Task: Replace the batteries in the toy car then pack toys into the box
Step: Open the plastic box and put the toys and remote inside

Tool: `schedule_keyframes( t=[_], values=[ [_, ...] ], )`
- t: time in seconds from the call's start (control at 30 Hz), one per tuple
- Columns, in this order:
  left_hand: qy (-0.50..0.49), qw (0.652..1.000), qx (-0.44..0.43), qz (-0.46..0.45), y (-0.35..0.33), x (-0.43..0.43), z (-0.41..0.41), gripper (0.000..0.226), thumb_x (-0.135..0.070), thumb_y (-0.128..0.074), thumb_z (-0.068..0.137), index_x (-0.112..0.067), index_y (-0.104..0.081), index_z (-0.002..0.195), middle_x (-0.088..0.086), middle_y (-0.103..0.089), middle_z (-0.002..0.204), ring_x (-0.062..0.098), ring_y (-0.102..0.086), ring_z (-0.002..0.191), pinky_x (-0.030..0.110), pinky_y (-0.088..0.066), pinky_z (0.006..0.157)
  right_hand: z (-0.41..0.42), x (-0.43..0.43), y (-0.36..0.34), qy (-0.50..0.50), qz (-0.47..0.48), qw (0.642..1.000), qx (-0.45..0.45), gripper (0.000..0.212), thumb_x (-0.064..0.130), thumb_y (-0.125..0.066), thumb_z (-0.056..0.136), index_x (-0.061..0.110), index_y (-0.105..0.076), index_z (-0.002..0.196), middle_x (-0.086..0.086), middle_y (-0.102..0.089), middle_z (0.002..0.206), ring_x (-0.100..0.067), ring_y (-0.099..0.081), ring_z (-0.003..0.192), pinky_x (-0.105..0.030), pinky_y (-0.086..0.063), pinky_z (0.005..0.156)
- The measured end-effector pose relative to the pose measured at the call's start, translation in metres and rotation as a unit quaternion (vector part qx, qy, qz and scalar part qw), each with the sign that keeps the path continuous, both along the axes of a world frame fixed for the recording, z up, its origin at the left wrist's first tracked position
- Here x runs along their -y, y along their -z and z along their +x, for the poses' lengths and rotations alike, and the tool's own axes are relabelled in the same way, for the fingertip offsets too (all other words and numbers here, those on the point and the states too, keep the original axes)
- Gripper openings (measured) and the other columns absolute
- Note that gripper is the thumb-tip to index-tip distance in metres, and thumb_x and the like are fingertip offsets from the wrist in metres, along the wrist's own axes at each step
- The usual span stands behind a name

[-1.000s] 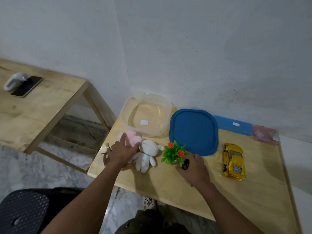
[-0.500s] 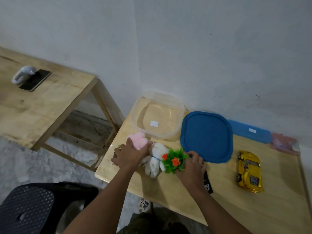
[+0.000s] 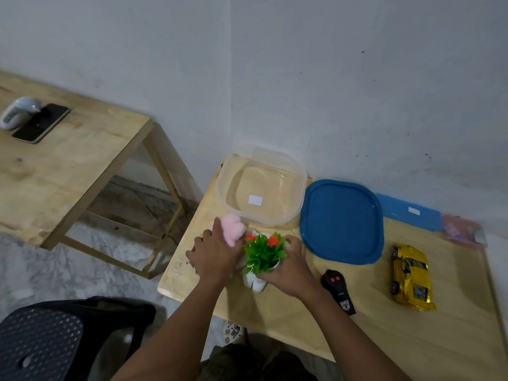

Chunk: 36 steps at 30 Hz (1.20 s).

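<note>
The left hand point(image 3: 217, 255) grips a pink plush toy point(image 3: 234, 231) and the right hand point(image 3: 290, 268) curls round a small fake plant point(image 3: 263, 252), side by side, apparently gathering toys for the open clear box point(image 3: 299, 174) just behind; the yellow toy car point(image 3: 411, 276) lies well apart to the right.

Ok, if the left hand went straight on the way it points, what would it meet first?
Probably the near wall of the clear square plastic box, just beyond the pink plush toy the left hand grips; depth is unclear.
</note>
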State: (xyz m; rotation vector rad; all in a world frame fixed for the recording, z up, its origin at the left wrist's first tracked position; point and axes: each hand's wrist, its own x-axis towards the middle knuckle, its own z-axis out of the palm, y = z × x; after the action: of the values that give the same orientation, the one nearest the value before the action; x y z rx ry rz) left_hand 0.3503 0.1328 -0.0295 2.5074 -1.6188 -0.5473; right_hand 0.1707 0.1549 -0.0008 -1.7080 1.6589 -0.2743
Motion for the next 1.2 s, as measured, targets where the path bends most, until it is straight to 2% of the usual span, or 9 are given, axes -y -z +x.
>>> schedule_keyframes(
  t=[0.07,0.17,0.3,0.53,0.67,0.83,0.97,1.1,1.2],
  values=[
    [0.042,0.999,0.028,-0.004,0.002,-0.004,0.003,0.075,-0.069,-0.039,0.084,-0.029,-0.027,0.146,0.006,-0.059,0.122,0.031,-0.054,0.111,0.045,-0.04,0.085,0.006,0.009,-0.005,0.006,0.07,0.997,0.024,0.07,0.049,-0.077,0.065,0.034,-0.052,0.129,0.003,-0.023,0.144,-0.02,-0.022,0.139,-0.037,-0.03,0.114],
    [0.091,0.994,0.057,-0.016,0.005,-0.008,0.004,0.061,-0.054,-0.032,0.086,-0.023,-0.045,0.137,0.007,-0.064,0.104,0.032,-0.058,0.094,0.041,-0.04,0.074,0.012,0.016,-0.006,-0.006,0.109,0.993,0.039,0.062,0.044,-0.076,0.065,0.036,-0.056,0.123,0.005,-0.035,0.124,-0.018,-0.04,0.127,-0.034,-0.039,0.104],
    [0.101,0.99,0.032,-0.095,0.019,-0.015,0.011,0.051,-0.043,-0.031,0.084,-0.017,-0.062,0.116,0.007,-0.065,0.08,0.033,-0.059,0.077,0.039,-0.041,0.066,0.016,0.015,-0.002,0.028,0.135,0.987,0.079,0.055,0.035,-0.079,0.07,0.04,-0.045,0.113,0.005,-0.021,0.124,-0.013,-0.037,0.12,-0.028,-0.036,0.106],
    [0.087,0.987,-0.035,-0.128,0.024,-0.02,0.024,0.049,-0.041,-0.026,0.086,-0.02,-0.061,0.113,0.004,-0.067,0.086,0.029,-0.058,0.084,0.038,-0.041,0.07,0.027,0.007,-0.001,0.119,0.112,0.979,0.124,0.057,0.02,-0.08,0.069,0.021,-0.051,0.118,0.002,-0.024,0.12,-0.013,-0.041,0.109,-0.017,-0.034,0.087],
    [0.067,0.981,-0.078,-0.162,0.013,-0.023,0.026,0.043,-0.042,-0.027,0.082,-0.018,-0.06,0.098,0.001,-0.059,0.082,0.029,-0.054,0.079,0.038,-0.038,0.068,0.023,-0.007,0.001,0.137,0.071,0.974,0.168,0.057,0.012,-0.084,0.065,0.037,-0.042,0.095,0.002,-0.027,0.125,-0.013,-0.044,0.111,-0.023,-0.04,0.097],
    [-0.024,0.988,0.001,-0.154,0.02,-0.04,0.025,0.035,-0.037,-0.051,0.084,-0.011,-0.068,0.101,0.018,-0.053,0.119,0.044,-0.046,0.116,0.065,-0.031,0.098,0.01,-0.015,0.001,0.139,0.056,0.974,0.169,0.067,0.011,-0.085,0.065,0.027,-0.044,0.115,-0.001,-0.024,0.138,-0.013,-0.043,0.118,-0.018,-0.033,0.1],
    [-0.074,0.99,-0.061,-0.101,0.012,-0.051,0.008,0.044,-0.043,-0.055,0.088,-0.021,-0.059,0.125,0.01,-0.048,0.121,0.034,-0.045,0.111,0.044,-0.048,0.074,0.007,-0.016,-0.006,0.14,0.048,0.972,0.18,0.077,0.008,-0.086,0.065,0.028,-0.035,0.12,0.0,-0.022,0.14,-0.01,-0.041,0.119,-0.014,-0.031,0.096],
    [-0.021,0.994,-0.043,-0.102,0.013,-0.046,0.013,0.04,-0.044,-0.051,0.09,-0.02,-0.063,0.119,0.007,-0.05,0.109,0.029,-0.047,0.101,0.035,-0.043,0.061,0.003,-0.017,-0.016,0.106,0.052,0.973,0.199,0.065,0.004,-0.083,0.07,0.029,-0.038,0.11,-0.002,-0.02,0.14,-0.015,-0.041,0.119,0.004,-0.038,0.063],
    [-0.007,0.987,-0.051,-0.15,0.008,-0.043,0.021,0.051,-0.05,-0.039,0.083,-0.016,-0.067,0.107,0.007,-0.053,0.104,0.03,-0.05,0.096,0.033,-0.038,0.058,-0.004,-0.016,-0.021,0.092,0.06,0.969,0.223,0.058,-0.001,-0.08,0.073,0.033,-0.04,0.096,-0.001,-0.022,0.135,-0.016,-0.04,0.115,0.003,-0.039,0.05]
  ],
)
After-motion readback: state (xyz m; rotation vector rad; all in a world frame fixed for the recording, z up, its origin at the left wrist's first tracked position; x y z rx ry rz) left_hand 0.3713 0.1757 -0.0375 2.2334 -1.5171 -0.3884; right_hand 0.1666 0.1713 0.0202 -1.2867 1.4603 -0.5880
